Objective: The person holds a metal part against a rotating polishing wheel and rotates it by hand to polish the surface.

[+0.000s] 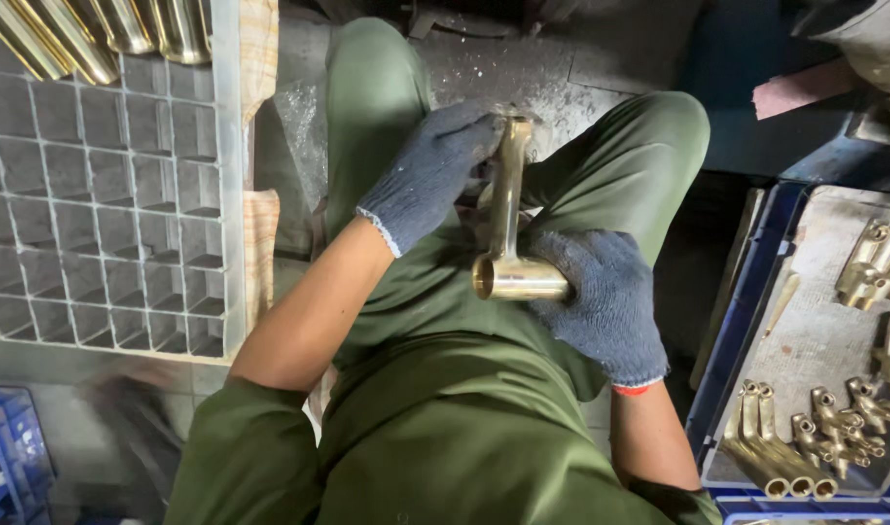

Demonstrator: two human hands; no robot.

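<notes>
The person is sitting in green work clothes, holding a brass pipe fitting [504,219] over the lap with both gloved hands. The left hand [433,170] is closing its fingers [469,131] around the far upper end of the fitting's long stem, while the right hand [601,297] is wrapping its fingers fully around the short cross-barrel at the near end; neither hand is showing any gap from the part.

Judged from the grip, the step in hand is an inspection or hand-finishing of this one piece (no tool is showing in either hand). A further move would be calling for a steady hold at both ends, since the polished stem is likely slippery under knit gloves.

The fitting is looking bright, yellow-gold and smooth, with an open round bore facing the camera at the barrel end.

To the person's left, a grey divided plastic crate [226,194] is holding several brass tubes [105,29] at its far edge. To the right, a blue tray [732,360] is carrying more brass fittings [815,437] lying on a grey board.
</notes>
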